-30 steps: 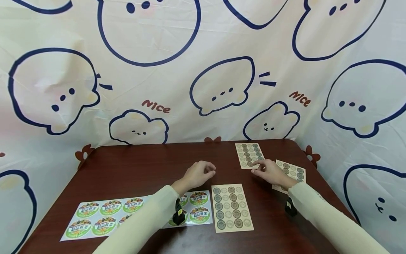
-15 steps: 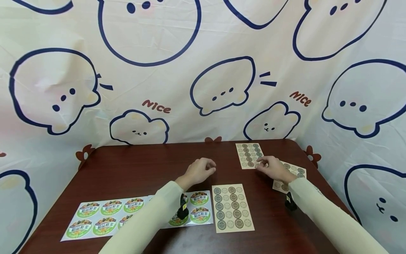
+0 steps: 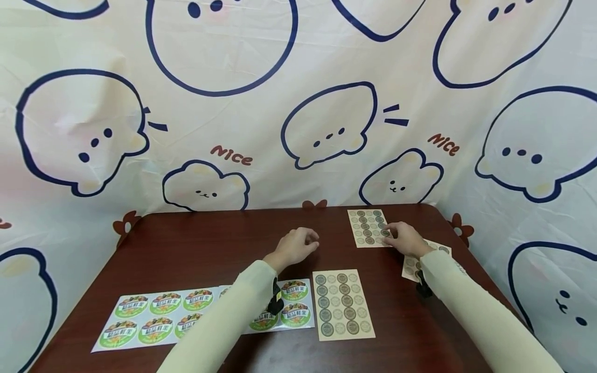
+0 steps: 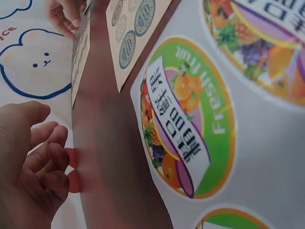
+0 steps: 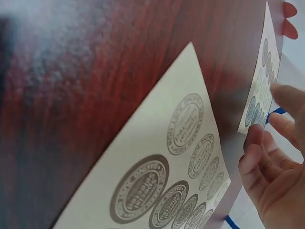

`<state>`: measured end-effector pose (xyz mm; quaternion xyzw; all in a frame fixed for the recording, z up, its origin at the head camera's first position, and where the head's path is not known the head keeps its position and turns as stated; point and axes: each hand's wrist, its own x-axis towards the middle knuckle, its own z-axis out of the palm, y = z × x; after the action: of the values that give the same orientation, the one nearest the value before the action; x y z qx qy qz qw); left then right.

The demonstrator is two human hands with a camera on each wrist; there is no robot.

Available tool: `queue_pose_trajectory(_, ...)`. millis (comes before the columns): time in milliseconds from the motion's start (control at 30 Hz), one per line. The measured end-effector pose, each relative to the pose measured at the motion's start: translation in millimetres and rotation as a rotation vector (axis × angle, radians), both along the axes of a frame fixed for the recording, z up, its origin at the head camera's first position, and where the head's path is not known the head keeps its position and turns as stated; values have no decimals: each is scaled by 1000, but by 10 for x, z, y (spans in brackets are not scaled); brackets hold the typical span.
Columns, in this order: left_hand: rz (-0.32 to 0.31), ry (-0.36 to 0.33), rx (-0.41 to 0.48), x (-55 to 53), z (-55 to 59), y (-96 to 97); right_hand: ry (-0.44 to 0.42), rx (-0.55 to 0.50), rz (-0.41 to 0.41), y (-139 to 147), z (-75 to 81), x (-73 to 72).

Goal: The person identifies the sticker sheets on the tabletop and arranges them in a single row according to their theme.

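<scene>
Above the middle of the table, my left hand (image 3: pixel 295 246) hovers with its fingers loosely curled and nothing in them. My right hand (image 3: pixel 406 239) is at the right edge of a cream sheet of round seal stickers (image 3: pixel 366 228) at the back. In the right wrist view its thumb and fingers stand apart, close to the lower corner of that far sheet (image 5: pixel 259 86); contact cannot be made out. A second seal-sticker sheet (image 3: pixel 410 268) lies partly hidden beneath my right hand and wrist. Another such sheet (image 3: pixel 343 305) lies nearer, in front of both hands.
White sheets of round green fruit labels (image 3: pixel 154 318) lie at the front left, partly covered by my left sleeve. The dark wooden table (image 3: pixel 200 248) ends at a cartoon-printed cloth (image 3: pixel 261 124) behind and at the sides.
My right hand has shifted right and slightly back, from over the far sheet to its right edge. The left hand has risen a little away. The sheets show no clear movement.
</scene>
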<state>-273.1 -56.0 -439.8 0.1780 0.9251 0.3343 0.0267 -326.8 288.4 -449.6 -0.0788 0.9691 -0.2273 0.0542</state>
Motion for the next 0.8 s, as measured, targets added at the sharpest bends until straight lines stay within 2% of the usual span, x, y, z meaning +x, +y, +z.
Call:
queue_pose_trajectory(400,-4,7,-34,12,6,-39,-89,65,-25,32,-13,-123)
queue_pose_trajectory(600,-3,5,-39,11,3,-46,-87,85,-21,3,-13,-135)
queue_pose_trajectory(800,-1,-11,-37,35,3,-50,-78,44,19,-30,-22,-96)
